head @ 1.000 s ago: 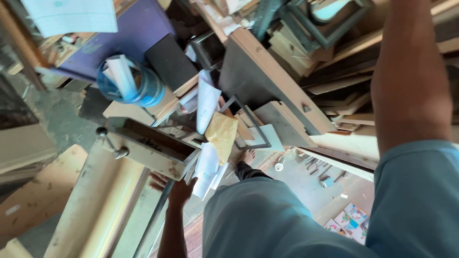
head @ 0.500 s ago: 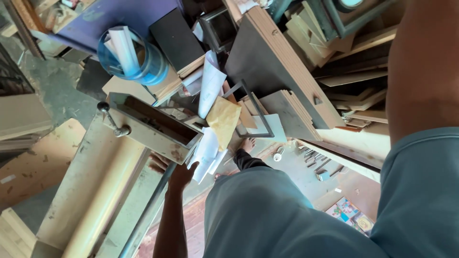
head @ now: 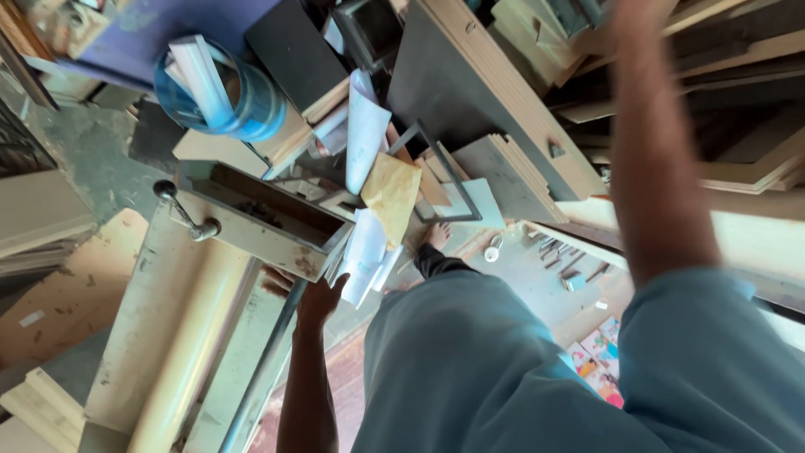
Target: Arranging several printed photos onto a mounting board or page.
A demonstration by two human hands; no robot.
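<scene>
Cream drawer: a worn cream-painted wooden drawer (head: 256, 220) sits pulled out over a pale board (head: 159, 319), open side up, with a metal handle (head: 186, 214) on its left end.
Drawer contents: dark inside; a few small dark bits lie on the bottom, too shadowed to name.
Left hand: the left hand (head: 312, 294) reaches up under the drawer's near right corner, fingers curled against its underside and touching the edge of the white papers (head: 362, 256); the drawer hides the fingertips, so the exact grip cannot be told.
Papers: white sheets hang just right of the drawer, below a tan envelope (head: 390, 195) and a longer white sheet (head: 366, 132) that stands above it.
Blue tub: a round, clear blue plastic tub (head: 239, 94) lies tipped beyond the drawer, with rolled white paper (head: 201, 71) standing out of its mouth.
Right arm: the right forearm (head: 658, 159) reaches up and away toward stacked wooden boards (head: 511, 168); its hand is cut off by the top edge, so its state is not shown.
Cut off or unclear: grey-blue clothing (head: 503, 369) fills the lower right and hides the floor there; one bare foot (head: 436, 235) shows past it. Motion blur softens the forearm and the boards behind.
</scene>
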